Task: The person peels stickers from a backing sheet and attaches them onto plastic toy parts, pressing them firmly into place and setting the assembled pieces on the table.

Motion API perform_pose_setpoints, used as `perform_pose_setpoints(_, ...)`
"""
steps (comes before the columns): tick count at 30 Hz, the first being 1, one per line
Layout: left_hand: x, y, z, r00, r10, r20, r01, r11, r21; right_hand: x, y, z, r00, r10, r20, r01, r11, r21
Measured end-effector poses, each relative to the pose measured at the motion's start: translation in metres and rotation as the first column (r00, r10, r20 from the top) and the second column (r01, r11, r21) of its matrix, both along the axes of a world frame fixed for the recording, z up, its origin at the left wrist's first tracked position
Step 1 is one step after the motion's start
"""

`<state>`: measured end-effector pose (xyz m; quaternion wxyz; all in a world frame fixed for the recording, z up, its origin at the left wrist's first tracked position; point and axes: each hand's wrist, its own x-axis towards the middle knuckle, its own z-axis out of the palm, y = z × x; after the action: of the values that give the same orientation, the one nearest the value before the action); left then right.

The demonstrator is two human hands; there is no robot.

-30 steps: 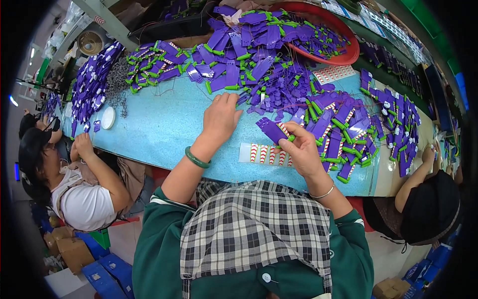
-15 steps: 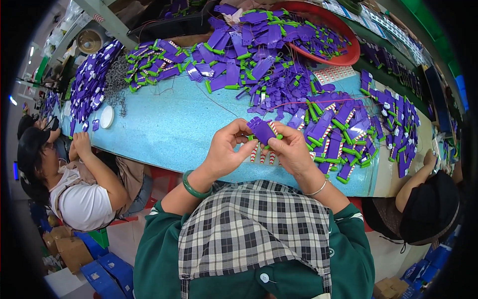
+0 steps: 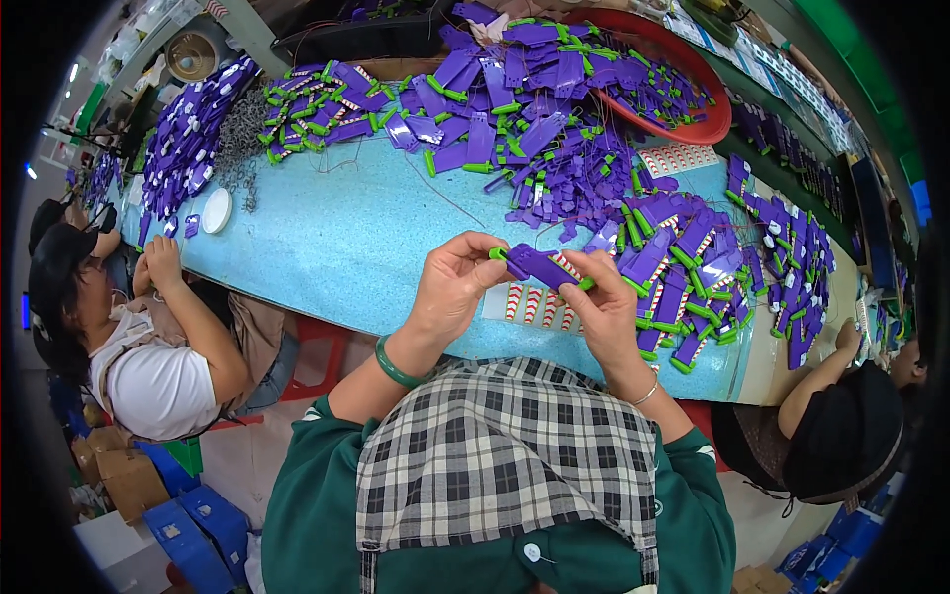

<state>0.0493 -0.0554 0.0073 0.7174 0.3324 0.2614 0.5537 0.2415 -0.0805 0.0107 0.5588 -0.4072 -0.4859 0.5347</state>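
Note:
Between my two hands, above the blue table, is a flat purple plastic piece (image 3: 534, 264) with a red-and-white striped strip along one edge and green at its ends. My right hand (image 3: 606, 315) is closed on its right end, thumb on the near side. At the other end, my left hand (image 3: 450, 287) pinches a small green part (image 3: 498, 254) against or beside the purple piece; whether the two are joined I cannot tell. Under the hands lies a white sheet of red-striped stickers (image 3: 531, 305), partly covered by my right hand.
A large heap of purple and green pieces (image 3: 534, 99) covers the far middle, beside a red basin (image 3: 717, 124). Striped pieces (image 3: 673, 262) pile at the right. A white round lid (image 3: 217, 211) lies at the left. Co-workers sit on both sides, one in a white shirt (image 3: 163, 386).
The purple piece has turned to lie more lengthwise between my hands. My right hand has moved a little right, and more of the sticker sheet shows. The whole view has shifted slightly.

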Motion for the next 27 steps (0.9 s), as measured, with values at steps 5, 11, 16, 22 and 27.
perform_pose_setpoints(5,-0.005,0.000,-0.004,0.991,0.002,-0.136,0.004,0.999,0.043,0.004,-0.004,0.014,0.861,-0.112,0.496,-0.045,0.955,0.293)
perform_pose_setpoints(11,-0.015,-0.004,0.002,0.921,-0.229,-0.315,0.207,0.973,-0.103,0.028,0.007,0.036,0.767,0.140,0.626,-0.247,0.965,0.086)
perform_pose_setpoints(16,-0.018,-0.012,0.010,0.772,-0.379,-0.510,0.376,0.920,-0.114,0.035,0.013,0.029,0.649,0.423,0.632,-0.487,0.870,-0.082)
perform_pose_setpoints(22,0.003,-0.017,0.010,0.773,-0.161,-0.614,0.219,0.976,0.020,0.004,-0.002,0.009,0.940,0.320,0.118,-0.280,0.922,-0.269)
perform_pose_setpoints(27,0.010,-0.017,0.007,0.957,-0.160,-0.243,0.150,0.987,-0.061,-0.005,-0.005,-0.002,0.945,0.319,0.072,-0.319,0.948,-0.024)
